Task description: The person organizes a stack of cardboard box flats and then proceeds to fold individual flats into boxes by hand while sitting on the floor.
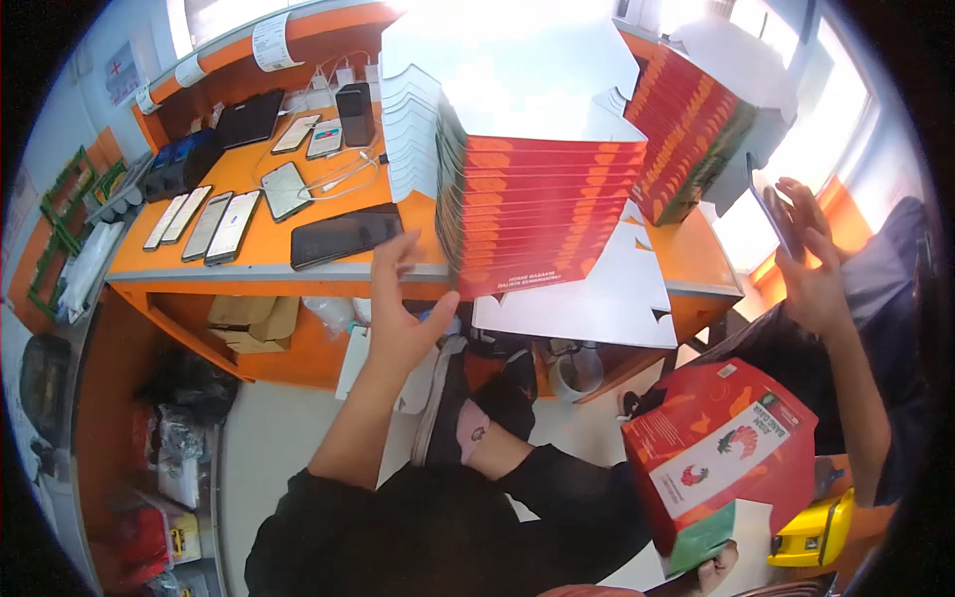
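My left hand [406, 308] is raised at the front edge of the orange desk, thumb and fingers spread, with nothing in it. Just beside it rises a tall stack of flat red-and-white cartons [547, 214], white sides up. Low on the right, my right hand [718, 567] closes on the edge of a red carton [731, 438]. That carton has food pictures, a white panel and a green flap [704, 537]; it lies tilted near my knee. Part of my right hand is hidden behind the flap.
A second carton stack [686, 134] leans at the desk's right. Loose white card sheets [597, 289] overhang its front edge. Several phones [234, 227] and a black tablet [343, 237] lie left. Another person sits right, holding a phone [774, 211]. A yellow case [814, 532] sits lower right.
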Available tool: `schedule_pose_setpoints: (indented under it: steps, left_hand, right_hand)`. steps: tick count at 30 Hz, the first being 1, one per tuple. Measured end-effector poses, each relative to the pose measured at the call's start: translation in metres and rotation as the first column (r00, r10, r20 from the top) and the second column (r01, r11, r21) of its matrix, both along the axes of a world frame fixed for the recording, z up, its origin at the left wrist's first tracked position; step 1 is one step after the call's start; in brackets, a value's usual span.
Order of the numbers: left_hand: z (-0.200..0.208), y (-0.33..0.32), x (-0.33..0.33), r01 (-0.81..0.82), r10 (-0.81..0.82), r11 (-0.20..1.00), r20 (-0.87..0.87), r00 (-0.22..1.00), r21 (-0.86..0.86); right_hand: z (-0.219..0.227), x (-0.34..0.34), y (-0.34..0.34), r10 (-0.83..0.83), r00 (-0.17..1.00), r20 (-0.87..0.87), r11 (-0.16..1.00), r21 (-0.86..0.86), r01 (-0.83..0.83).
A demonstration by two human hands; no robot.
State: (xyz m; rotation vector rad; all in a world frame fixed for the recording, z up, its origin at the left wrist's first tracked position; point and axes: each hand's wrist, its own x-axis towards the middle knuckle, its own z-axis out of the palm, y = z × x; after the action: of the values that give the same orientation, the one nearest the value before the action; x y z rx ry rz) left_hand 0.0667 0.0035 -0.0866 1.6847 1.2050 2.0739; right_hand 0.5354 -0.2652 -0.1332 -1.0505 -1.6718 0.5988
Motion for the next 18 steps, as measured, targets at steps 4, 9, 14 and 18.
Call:
schedule_pose_setpoints:
  steps: [4, 9, 14, 18]
  left_hand:
    - [-0.043, -0.003, -0.011, -0.126, 0.083, 0.958, -0.173, 0.981, -0.256]
    - [-0.040, 0.000, -0.016, -0.263, 0.272, 0.960, -0.535, 0.800, 0.094]
    - [-0.031, -0.007, -0.020, -0.254, 0.263, 0.961, -0.667, 0.697, 0.113]
    - [-0.021, -0.006, -0.008, -0.244, 0.228, 0.966, -0.737, 0.637, 0.088]
  right_hand:
    - [-0.042, -0.007, -0.024, -0.355, 0.759, -0.546, 0.911, -0.021, 0.412]
    - [-0.036, 0.014, -0.023, -0.228, 0.894, -0.386, 0.973, -0.114, 0.199]
    - [-0.043, 0.011, -0.003, -0.148, 0.919, -0.366, 0.986, -0.124, 0.109]
    - [-0.042, 0.006, 0.006, -0.166, 0.913, -0.373, 0.982, -0.150, 0.118]
